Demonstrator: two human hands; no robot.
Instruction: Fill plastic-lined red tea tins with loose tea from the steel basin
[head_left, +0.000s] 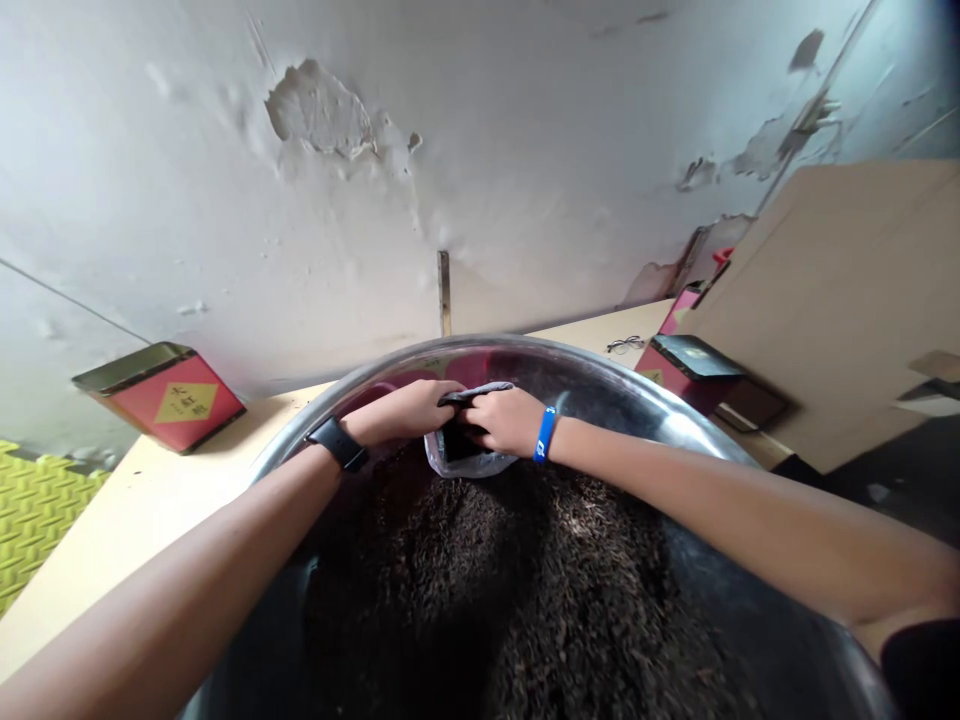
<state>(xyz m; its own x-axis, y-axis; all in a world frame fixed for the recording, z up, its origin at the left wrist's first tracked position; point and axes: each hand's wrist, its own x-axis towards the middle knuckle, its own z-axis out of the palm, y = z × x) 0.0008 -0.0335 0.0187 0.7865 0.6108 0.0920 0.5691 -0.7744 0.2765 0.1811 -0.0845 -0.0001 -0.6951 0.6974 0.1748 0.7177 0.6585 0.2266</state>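
Observation:
A clear plastic bag (474,466) with a dark inside is at the far side of a large metal basin (679,425), just above a heap of dark loose tea leaves (517,600). My left hand (416,408), with a black watch at the wrist, grips the bag's edge from the left. From the right, my right hand (508,420), wearing a blue wristband, pinches the rim, its fingers curled over the opening. Both hands are close together. Whether the bag lines a container cannot be made out.
On the pale table (127,520) a red tin (184,405) with a yellow diamond label stands left of the basin. Another red tin (690,370) and eyeglasses (625,345) are at the right, near a cardboard panel (847,290). A peeling wall (480,170) rises behind.

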